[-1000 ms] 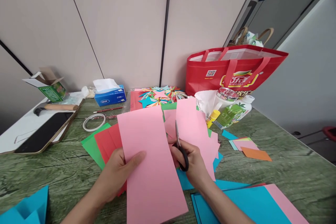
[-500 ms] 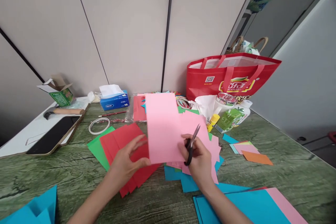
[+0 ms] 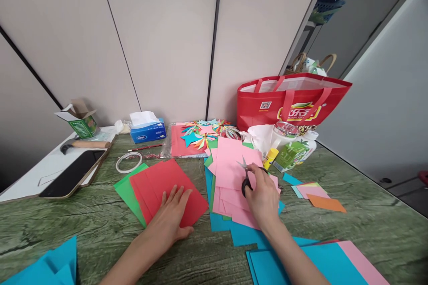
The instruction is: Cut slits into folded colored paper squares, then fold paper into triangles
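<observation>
Red paper point(image 3: 158, 180), likely light and easily creased, best gripped by an edge, lies under my spread left fingers point(image 3: 182, 200); my right fingers point(image 3: 258, 174) hold scissors point(image 3: 246, 170) over pink paper point(image 3: 230, 164).

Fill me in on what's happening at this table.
A person's right hand holds black-handled scissors over a pile of pink paper sheets. The left hand lies spread, holding nothing, on red paper sheets that overlap green paper. A yellow glue stick is beyond the scissors.
</observation>
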Demonstrator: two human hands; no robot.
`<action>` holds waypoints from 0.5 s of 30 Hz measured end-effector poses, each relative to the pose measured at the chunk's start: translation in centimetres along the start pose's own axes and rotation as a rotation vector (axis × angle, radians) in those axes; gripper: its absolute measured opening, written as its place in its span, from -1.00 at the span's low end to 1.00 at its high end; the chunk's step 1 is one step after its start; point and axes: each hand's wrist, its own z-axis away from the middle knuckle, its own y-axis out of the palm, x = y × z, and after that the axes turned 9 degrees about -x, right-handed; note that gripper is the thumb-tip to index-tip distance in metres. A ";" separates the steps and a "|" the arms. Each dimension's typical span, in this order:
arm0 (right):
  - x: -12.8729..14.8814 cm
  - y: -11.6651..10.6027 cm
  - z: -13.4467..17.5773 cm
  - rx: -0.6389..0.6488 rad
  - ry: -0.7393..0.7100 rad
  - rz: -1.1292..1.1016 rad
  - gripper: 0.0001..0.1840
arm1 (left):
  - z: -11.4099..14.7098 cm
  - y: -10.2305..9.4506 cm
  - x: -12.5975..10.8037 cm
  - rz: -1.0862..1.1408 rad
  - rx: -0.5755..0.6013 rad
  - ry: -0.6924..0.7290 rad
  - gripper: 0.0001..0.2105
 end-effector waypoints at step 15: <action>3.7 0.7 2.5 0.689 0.643 -1.221 -0.60 | 0.1 -4.5 -2.2 0.153 -0.345 -0.080 -0.76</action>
